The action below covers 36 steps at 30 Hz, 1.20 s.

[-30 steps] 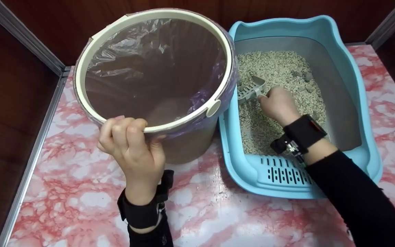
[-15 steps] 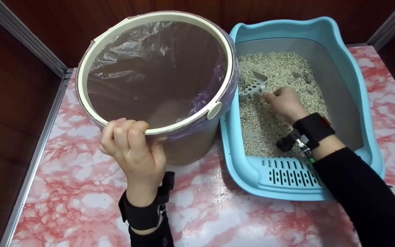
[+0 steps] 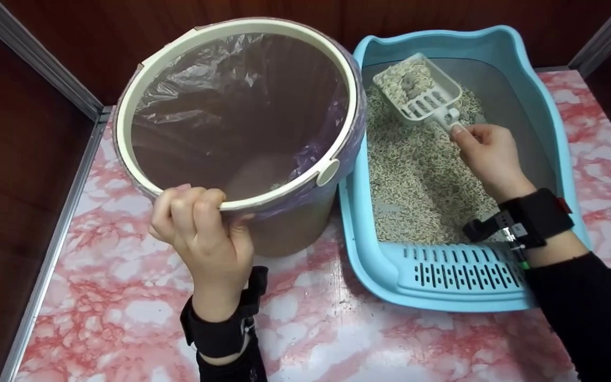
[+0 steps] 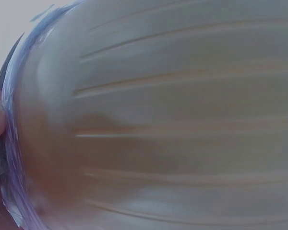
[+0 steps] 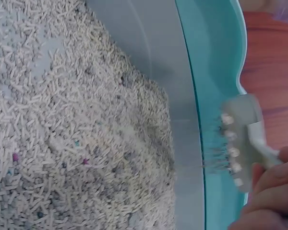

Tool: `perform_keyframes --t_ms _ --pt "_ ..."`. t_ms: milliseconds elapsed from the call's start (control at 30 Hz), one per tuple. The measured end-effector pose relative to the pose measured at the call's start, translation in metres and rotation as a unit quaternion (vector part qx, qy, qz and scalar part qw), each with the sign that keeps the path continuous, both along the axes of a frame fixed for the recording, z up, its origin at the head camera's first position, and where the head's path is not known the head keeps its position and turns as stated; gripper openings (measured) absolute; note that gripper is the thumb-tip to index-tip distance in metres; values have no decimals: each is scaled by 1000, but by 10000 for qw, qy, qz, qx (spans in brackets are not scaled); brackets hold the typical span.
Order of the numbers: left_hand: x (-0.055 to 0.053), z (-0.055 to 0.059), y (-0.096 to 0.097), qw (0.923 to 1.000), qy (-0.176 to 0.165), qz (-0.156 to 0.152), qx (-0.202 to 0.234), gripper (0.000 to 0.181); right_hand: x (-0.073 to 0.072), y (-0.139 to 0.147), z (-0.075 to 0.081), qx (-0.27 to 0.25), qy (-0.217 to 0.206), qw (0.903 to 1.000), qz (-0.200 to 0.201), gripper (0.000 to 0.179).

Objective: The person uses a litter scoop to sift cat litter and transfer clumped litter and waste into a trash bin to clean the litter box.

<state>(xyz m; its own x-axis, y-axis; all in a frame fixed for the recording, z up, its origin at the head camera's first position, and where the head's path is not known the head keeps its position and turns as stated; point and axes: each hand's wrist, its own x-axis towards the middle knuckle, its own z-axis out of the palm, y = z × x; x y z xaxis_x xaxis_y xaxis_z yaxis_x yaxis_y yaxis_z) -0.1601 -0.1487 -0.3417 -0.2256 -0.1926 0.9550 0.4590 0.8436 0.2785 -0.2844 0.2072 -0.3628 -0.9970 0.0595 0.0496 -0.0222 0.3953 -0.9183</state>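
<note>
My right hand (image 3: 491,156) grips the handle of a pale slotted litter scoop (image 3: 433,103), raised over the back of the blue litter box (image 3: 356,233). Pellet litter and a grey clump (image 3: 409,80) lie in the scoop. In the right wrist view, litter grains fall from the underside of the scoop (image 5: 242,139). Below it, pellet litter (image 3: 417,180) covers much of the box floor. My left hand (image 3: 202,228) holds the near rim of a trash bin (image 3: 125,122), fingers curled over the edge. The left wrist view shows the ribbed bin wall (image 4: 182,105) close up.
A clear purplish bag (image 3: 316,154) lines the bin, which stands right beside the litter box. Brown wall panels (image 3: 29,138) rise at the back and sides. Red and white marbled flooring (image 3: 326,329) lies in front. The box has a slotted front step (image 3: 443,270).
My right hand has lifted the scoop out of the litter and moved it up and to the right, now loaded with litter and a clump. The left hand stays on the bin rim.
</note>
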Motion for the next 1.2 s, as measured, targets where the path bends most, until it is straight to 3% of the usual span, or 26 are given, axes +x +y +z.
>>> perform_keyframes --t_ms 100,233,600,933,1200 --pt "0 0 0 10000 -6 3 2 51 0 0 -6 -363 303 9989 -67 22" --pt "0 0 0 10000 -2 2 -19 51 1 -2 -11 -328 583 9976 -151 21" --pt "0 -1 1 10000 17 -7 -23 52 4 -2 -9 -403 617 9970 -232 17" --pt "-2 1 2 9999 116 30 8 54 7 -3 -8 659 925 9910 -706 29" --pt "-1 1 1 9999 114 -1 18 54 8 -4 -7 1034 946 9867 -819 31"
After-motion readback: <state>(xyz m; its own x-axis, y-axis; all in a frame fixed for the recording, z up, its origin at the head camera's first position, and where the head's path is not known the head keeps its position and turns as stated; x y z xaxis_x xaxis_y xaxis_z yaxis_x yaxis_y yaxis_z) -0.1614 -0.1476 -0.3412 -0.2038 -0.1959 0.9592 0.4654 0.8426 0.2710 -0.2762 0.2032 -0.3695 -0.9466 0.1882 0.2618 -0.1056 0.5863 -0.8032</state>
